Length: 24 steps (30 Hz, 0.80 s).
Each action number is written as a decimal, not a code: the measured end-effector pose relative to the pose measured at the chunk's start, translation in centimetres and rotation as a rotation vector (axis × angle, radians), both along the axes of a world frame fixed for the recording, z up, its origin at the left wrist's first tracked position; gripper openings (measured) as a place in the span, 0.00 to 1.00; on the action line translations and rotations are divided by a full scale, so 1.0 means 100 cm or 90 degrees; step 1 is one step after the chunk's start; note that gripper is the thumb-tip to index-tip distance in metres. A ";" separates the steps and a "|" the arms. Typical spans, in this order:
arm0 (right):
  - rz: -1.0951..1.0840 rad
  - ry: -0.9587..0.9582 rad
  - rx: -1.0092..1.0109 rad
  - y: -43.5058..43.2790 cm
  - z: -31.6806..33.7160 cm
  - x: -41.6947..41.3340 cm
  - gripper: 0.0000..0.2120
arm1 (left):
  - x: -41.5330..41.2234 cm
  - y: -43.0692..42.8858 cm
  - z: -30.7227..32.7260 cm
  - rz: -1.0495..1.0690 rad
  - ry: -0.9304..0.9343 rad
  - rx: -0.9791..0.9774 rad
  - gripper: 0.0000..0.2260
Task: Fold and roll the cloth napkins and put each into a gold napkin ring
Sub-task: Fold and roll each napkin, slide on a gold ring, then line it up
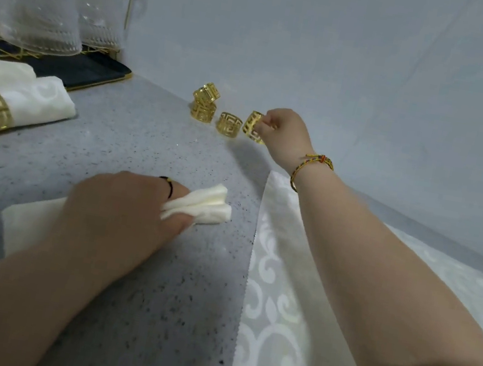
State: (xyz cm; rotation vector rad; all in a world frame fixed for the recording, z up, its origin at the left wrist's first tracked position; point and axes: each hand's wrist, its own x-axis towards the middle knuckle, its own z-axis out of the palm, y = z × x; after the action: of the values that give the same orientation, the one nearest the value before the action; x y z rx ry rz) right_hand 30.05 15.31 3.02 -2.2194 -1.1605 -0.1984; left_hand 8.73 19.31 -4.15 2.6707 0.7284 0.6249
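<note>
Seen from the head camera, much of the rolled cream cloth napkin (206,205) is hidden beneath the left hand (124,208), whose fingers curl round its middle; only the layered end on the right and a flat corner on the left show. Its long axis runs left to right across the grey speckled countertop (145,141), the free end pointing right and slightly away. The right hand (283,135) pinches a tilted openwork gold metal napkin ring (252,127) by its rim (whether it touches the counter is unclear), just beside a second gold ring (229,124). A finished ringed napkin (36,103) is cut off at the left edge.
</note>
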 end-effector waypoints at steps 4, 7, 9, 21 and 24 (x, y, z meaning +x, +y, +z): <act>-0.013 -0.006 -0.024 -0.069 -0.002 -0.040 0.07 | -0.007 -0.014 0.015 0.004 -0.055 0.024 0.19; -0.010 0.015 -0.066 -0.127 -0.010 -0.066 0.04 | -0.008 -0.025 0.017 -0.005 -0.052 0.036 0.15; -0.017 0.049 -0.090 -0.162 -0.017 -0.081 0.03 | -0.010 -0.032 0.018 -0.030 -0.079 0.025 0.16; -0.081 0.177 -0.004 -0.223 -0.056 -0.104 0.31 | -0.009 -0.060 0.023 -0.084 -0.142 0.016 0.13; -0.090 0.129 -0.032 -0.223 -0.057 -0.104 0.27 | -0.008 -0.066 0.023 -0.063 -0.129 0.015 0.15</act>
State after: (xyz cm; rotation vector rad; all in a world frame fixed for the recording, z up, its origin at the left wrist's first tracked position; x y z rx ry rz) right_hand 19.63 -6.98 -2.71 -2.3061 -0.9100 -0.0007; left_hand 7.94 12.72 -1.89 2.5957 0.5324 0.8670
